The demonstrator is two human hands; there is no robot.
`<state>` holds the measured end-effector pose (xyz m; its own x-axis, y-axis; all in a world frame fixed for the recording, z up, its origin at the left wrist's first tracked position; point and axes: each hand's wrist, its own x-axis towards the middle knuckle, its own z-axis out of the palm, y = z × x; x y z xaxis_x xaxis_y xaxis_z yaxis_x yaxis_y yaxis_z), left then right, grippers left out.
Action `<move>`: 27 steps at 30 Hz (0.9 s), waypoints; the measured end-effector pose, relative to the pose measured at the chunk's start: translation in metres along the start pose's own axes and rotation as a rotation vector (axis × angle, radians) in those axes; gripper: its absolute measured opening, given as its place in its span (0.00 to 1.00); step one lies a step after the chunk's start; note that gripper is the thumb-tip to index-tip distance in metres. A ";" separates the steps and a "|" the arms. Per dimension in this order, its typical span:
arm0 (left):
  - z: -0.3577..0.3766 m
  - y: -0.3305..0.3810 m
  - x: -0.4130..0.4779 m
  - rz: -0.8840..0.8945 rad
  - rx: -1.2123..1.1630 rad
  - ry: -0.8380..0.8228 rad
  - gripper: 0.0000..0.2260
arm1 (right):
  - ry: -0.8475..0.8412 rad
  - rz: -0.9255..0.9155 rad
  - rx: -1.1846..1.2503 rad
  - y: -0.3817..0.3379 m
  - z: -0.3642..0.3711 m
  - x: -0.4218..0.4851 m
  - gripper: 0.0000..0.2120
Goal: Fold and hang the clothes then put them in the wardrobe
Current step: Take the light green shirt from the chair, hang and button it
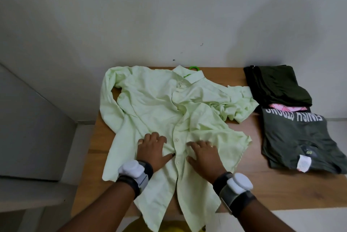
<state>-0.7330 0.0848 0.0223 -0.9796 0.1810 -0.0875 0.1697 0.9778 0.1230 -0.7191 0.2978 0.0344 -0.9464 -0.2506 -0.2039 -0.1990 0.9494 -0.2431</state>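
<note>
Your left hand [153, 149] and right hand [203, 158] lie flat on the pale green shirt [150, 100].
Palms down, fingers extended, gripping nothing; the button placket runs between your hands. The shirt is spread on the wooden table [244, 184], collar well beyond your fingertips, with a green hanger [192, 68] showing at the collar. Right of your right hand is a folded grey T-shirt [296, 138], with dark folded clothes [276, 83] beyond it.

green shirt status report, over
Left hand, right hand press on shirt. Shirt rumpled on table, green hanger at collar. Folded stack beside, clear.
</note>
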 end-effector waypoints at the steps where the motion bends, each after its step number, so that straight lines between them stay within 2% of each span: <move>1: -0.004 0.001 0.001 -0.003 0.025 -0.083 0.24 | -0.092 0.021 -0.045 -0.001 0.000 0.000 0.22; 3: -0.011 0.008 -0.005 0.005 0.049 -0.304 0.20 | -0.276 -0.015 -0.088 -0.011 -0.003 -0.003 0.22; 4: -0.017 0.011 -0.009 0.047 0.068 -0.444 0.19 | -0.420 -0.035 -0.029 -0.019 -0.006 -0.006 0.23; 7: -0.046 0.015 -0.022 0.056 -0.039 -1.058 0.18 | -0.983 0.060 0.372 -0.037 -0.021 -0.016 0.17; 8: -0.053 0.013 -0.024 0.007 -0.139 -1.174 0.18 | -1.071 0.100 0.514 -0.040 -0.025 -0.017 0.12; 9: -0.056 0.008 -0.022 -0.011 -0.199 -1.135 0.17 | -0.974 0.086 0.601 -0.041 -0.027 -0.013 0.07; 10: -0.054 0.003 -0.017 -0.008 -0.210 -0.971 0.17 | -0.722 0.043 0.593 -0.038 -0.025 -0.006 0.05; 12: -0.047 -0.006 -0.002 -0.013 -0.208 -0.442 0.13 | -0.099 0.010 0.458 -0.026 -0.019 0.018 0.07; 13: -0.043 -0.009 0.007 -0.007 -0.217 -0.211 0.12 | 0.101 0.013 0.355 -0.018 -0.018 0.030 0.11; 14: -0.038 -0.012 0.016 0.015 -0.204 -0.077 0.16 | 0.175 0.021 0.223 -0.012 -0.017 0.041 0.15; 15: -0.034 -0.016 0.023 0.025 -0.172 -0.056 0.22 | 0.127 0.054 0.102 -0.006 -0.017 0.049 0.18; 17: -0.030 -0.020 0.030 -0.008 -0.125 -0.208 0.32 | -0.098 0.115 -0.032 -0.004 -0.019 0.055 0.23; 19: -0.027 -0.020 0.027 -0.016 -0.088 -0.409 0.39 | -0.257 0.073 -0.053 -0.007 -0.021 0.053 0.25; 20: -0.028 -0.019 0.024 0.002 -0.072 -0.504 0.38 | -0.341 0.047 -0.050 -0.010 -0.026 0.053 0.24; 22: -0.029 -0.015 0.020 0.065 -0.066 -0.723 0.30 | -0.514 0.003 -0.030 -0.013 -0.044 0.063 0.21; 23: -0.028 -0.013 0.018 0.108 -0.073 -0.832 0.27 | -0.531 -0.007 -0.017 -0.014 -0.054 0.071 0.17; 24: -0.028 -0.012 0.016 0.147 -0.079 -0.915 0.25 | -0.448 0.008 0.034 -0.014 -0.062 0.083 0.12; 26: -0.028 -0.012 0.015 0.166 -0.116 -0.969 0.22 | -0.085 0.106 0.195 -0.009 -0.076 0.112 0.07; 27: -0.029 -0.014 0.017 0.155 -0.140 -0.978 0.23 | 0.097 0.156 0.253 -0.004 -0.077 0.133 0.08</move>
<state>-0.7552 0.0715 0.0475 -0.4175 0.3744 -0.8280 0.2125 0.9261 0.3116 -0.8641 0.2753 0.0815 -0.9828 -0.0744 -0.1692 0.0092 0.8946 -0.4468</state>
